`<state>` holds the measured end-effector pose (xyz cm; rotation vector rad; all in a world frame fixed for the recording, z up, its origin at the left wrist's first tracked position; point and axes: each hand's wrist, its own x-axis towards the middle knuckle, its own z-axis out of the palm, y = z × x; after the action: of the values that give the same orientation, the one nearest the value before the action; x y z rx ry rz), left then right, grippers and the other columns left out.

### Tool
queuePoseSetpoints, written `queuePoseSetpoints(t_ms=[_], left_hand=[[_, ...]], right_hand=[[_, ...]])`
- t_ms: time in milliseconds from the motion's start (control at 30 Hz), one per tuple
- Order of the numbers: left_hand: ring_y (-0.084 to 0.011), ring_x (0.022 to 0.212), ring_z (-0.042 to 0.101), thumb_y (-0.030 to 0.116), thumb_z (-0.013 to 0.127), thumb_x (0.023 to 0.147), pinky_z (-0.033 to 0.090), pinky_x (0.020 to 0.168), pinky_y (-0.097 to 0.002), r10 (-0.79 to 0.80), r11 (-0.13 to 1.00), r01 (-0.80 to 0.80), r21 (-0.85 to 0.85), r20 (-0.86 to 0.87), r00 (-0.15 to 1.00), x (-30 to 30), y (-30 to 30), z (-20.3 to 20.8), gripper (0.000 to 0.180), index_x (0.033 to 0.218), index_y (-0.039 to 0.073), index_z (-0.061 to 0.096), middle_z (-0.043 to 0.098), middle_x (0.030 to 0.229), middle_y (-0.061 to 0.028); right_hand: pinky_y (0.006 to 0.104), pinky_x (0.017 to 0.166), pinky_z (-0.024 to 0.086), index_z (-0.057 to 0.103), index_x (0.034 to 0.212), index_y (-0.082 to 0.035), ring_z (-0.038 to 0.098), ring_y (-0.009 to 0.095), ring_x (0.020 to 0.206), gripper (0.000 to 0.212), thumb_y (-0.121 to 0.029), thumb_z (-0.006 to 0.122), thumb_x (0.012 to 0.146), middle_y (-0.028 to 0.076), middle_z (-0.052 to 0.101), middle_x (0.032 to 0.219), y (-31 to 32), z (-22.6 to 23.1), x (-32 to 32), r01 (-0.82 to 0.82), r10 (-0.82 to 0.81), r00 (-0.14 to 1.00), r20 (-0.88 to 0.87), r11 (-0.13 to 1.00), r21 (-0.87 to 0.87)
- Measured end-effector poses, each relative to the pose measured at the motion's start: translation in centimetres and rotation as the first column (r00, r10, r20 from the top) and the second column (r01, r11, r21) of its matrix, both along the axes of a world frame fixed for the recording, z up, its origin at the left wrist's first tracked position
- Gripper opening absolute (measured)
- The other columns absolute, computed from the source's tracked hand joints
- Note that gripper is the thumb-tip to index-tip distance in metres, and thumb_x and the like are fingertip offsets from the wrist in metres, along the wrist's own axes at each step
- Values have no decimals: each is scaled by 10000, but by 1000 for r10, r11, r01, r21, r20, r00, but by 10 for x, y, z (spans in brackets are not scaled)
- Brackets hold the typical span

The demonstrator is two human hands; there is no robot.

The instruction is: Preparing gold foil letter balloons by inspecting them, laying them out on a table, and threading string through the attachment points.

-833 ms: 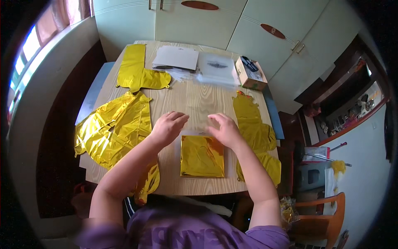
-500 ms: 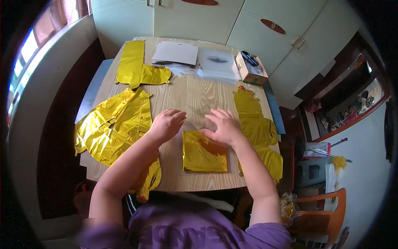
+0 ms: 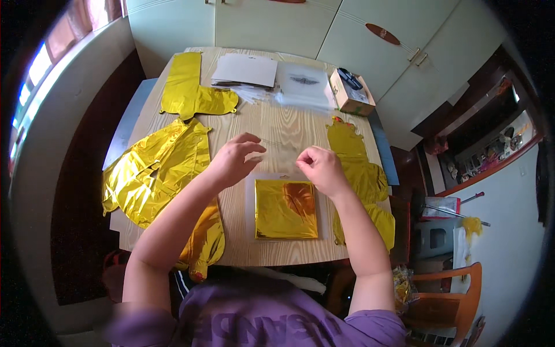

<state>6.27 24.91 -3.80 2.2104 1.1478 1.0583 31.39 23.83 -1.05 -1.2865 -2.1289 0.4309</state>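
A folded gold foil balloon lies flat in a clear bag with a hang hole at its top edge, near the table's front. Above and left of the bag, my left hand is raised with curved fingers apart and nothing visible in its grasp. My right hand hovers just beyond the bag's upper right corner, thumb and fingers pinched together. Whatever might be in that pinch is too small to make out. Faint thin lines show between the hands; I cannot tell what they are.
Flat gold foil balloons lie at left, far left and right. At the back of the wooden table are white cards, clear bags and a small wooden box. A chair stands at right.
Both hands have lifted off the bag's upper area. My right hand has moved right and closed into a pinch; the left hand's fingers have spread. The bag's top edge is now uncovered.
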Motion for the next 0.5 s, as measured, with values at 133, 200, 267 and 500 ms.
queuePoseSetpoints(t_ms=[133,200,267,500], left_hand=[[-310,988,622,369,695,757,492,888,-410,-4,993,-15,-117,-162,987,-12,-1,13,466,1078,31,680,608,1165,-162],[-310,1009,617,421,700,734,486,911,-403,40,927,-74,-367,-98,994,-16,6,31,540,1104,28,675,611,1176,-162],[-319,1041,608,376,735,740,484,923,-404,25,957,-86,-279,-214,976,0,6,37,493,1083,27,678,613,1169,-172],[-333,872,631,304,706,707,519,804,-411,-68,995,95,43,-419,905,20,24,-38,286,796,38,648,655,907,-121]], right_hand=[[342,713,444,533,749,-78,568,235,701,97,-84,601,818,64,571,726,1,-22,-1,-168,76,971,227,891,422],[342,704,437,510,742,-87,542,225,709,93,-75,567,815,54,534,733,-3,-33,-2,-223,65,954,291,807,547],[346,689,431,505,738,-92,515,221,716,77,-69,540,803,47,505,749,-7,-41,-3,-253,37,938,345,755,605],[331,697,435,539,773,-76,513,217,734,13,-85,541,781,52,502,763,-14,-49,-15,-313,60,910,411,751,582]])
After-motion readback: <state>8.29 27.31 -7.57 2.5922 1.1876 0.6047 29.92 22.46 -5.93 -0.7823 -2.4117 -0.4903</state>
